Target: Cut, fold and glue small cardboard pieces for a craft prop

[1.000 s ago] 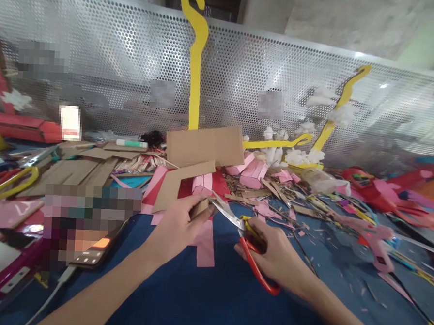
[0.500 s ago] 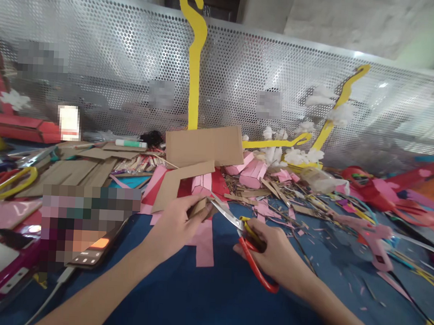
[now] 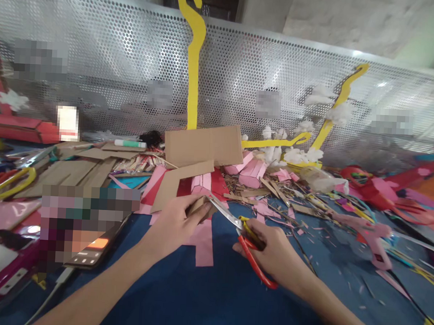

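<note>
In the head view, my left hand [image 3: 175, 222] pinches a small piece of brown cardboard [image 3: 201, 209] between thumb and fingers. My right hand [image 3: 267, 245] grips a pair of scissors [image 3: 230, 215] with red and yellow handles. Their blades reach left to the cardboard's upper edge; whether they bite into it I cannot tell. Just beyond my left hand lies an angled cardboard strip [image 3: 169, 183] over red and pink paper. A pink paper piece [image 3: 205, 246] shows below the hand.
Behind stands a cardboard panel [image 3: 203, 145] with a yellow hook-shaped cutout [image 3: 194, 79] rising above it. A pink glue gun [image 3: 378, 241] lies on the right. To the left are a phone [image 3: 88, 255], a cable and stacked cardboard [image 3: 69, 176]. Scraps litter the blue table [image 3: 231, 309].
The scissor blades have closed slightly at the cardboard piece. Both hands stay in nearly the same place, and the view has shifted a little.
</note>
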{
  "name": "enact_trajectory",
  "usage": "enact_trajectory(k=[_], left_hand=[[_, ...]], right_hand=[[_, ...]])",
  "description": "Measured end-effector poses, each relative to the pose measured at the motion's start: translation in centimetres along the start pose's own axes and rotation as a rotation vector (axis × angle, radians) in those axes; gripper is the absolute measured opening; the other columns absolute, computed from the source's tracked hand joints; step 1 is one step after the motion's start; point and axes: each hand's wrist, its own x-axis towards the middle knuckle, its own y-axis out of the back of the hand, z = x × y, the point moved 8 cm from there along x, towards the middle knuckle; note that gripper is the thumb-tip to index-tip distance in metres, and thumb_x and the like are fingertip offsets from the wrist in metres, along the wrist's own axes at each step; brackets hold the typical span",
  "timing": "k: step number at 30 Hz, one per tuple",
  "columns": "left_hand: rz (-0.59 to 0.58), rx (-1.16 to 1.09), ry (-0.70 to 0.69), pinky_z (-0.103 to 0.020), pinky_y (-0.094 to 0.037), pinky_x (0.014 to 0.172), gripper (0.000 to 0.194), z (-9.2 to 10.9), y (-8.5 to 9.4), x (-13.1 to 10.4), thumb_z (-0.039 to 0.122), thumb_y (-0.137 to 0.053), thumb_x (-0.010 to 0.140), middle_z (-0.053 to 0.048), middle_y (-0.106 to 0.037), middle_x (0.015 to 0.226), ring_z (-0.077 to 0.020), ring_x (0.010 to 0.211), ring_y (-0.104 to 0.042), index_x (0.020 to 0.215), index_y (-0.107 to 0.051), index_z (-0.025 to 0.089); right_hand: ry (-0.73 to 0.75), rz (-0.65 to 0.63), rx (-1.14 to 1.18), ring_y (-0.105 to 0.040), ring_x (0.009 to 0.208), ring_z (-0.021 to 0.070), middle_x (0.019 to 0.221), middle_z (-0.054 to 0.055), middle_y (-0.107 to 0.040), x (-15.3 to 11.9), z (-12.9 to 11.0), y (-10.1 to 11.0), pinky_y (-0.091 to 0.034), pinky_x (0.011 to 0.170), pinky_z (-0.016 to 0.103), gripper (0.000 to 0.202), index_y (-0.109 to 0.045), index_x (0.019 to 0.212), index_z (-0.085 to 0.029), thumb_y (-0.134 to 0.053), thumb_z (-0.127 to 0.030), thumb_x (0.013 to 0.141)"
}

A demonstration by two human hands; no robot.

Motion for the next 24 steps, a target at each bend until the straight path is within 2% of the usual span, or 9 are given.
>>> enact_trajectory(k=[12,24], left_hand=[[-0.063,0.014,0.022,-0.025,-0.032,0.050,0.037,0.1,0.2,0.2,0.042,-0.047,0.103,0.004,-0.043,0.062,-0.0110,0.055,-0.040,0.073,-0.052,0.020],[-0.171,-0.130,0.129,-0.025,-0.035,0.046,0.040,-0.9,-0.2,0.0,0.048,-0.047,0.103,0.004,-0.049,0.059,-0.0087,0.046,-0.045,0.075,-0.051,0.020]], right_hand=[[-0.035,-0.044,0.053,-0.035,0.057,0.0112,0.061,-0.007,-0.046,-0.1,0.4,-0.2,-0.030,0.052,0.024,0.038,-0.047,0.070,-0.022,-0.076,-0.044,0.081],[-0.070,-0.085,0.094,-0.041,0.056,0.0106,0.060,-0.007,-0.045,-0.1,0.8,-0.4,-0.031,0.052,0.023,0.037,-0.049,0.070,-0.021,-0.077,-0.043,0.077]])
